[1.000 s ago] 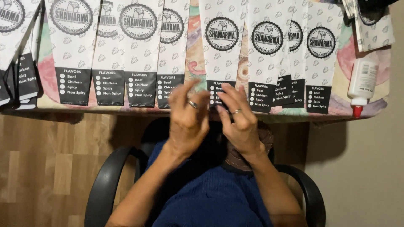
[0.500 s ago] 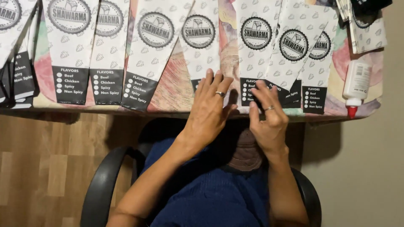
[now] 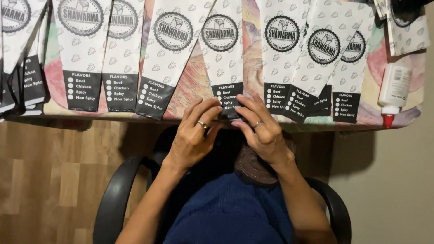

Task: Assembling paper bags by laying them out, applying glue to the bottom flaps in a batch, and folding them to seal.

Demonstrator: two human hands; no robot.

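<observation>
Along table edge [image 3: 181,118], left to right: left hand [image 3: 194,135] and right hand [image 3: 262,133], fingertips pinching black bottom end of middle paper sleeve [image 3: 224,68] lying among neighbours. Could skew sleeve or nudge overlapping sleeves [image 3: 316,63]; glue bottle [image 3: 393,92] farther right.

A white plastic glue bottle with a red nozzle [image 3: 392,94] lies at the right end of the bench [image 3: 190,92], which is covered by a pastel patterned cloth. A black curved-arm chair [image 3: 118,194] stands on the brown wood-plank floor [image 3: 49,180]. A beige wall [image 3: 389,180] fills the lower right.
</observation>
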